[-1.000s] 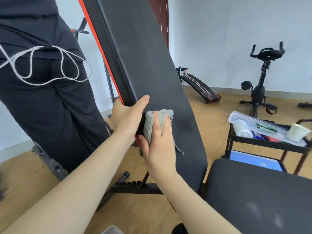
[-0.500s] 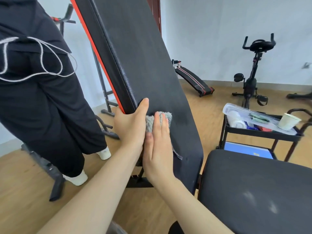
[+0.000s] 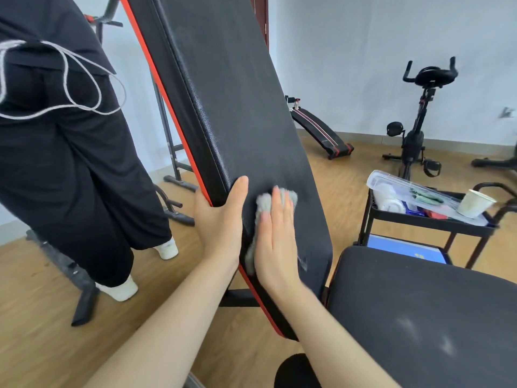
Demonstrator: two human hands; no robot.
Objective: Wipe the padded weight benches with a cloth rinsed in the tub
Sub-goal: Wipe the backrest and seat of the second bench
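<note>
Your right hand, its grip flat-fingered, presses the grey fluffy cloth on the black padded backrest, whose length runs upward; your left hand clamps its edge.

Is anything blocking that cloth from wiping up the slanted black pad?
Nothing visible. The right hand presses the cloth flat on the pad, whose face above is bare. The left hand grips the pad's edge beside the cloth, not above it.
</note>
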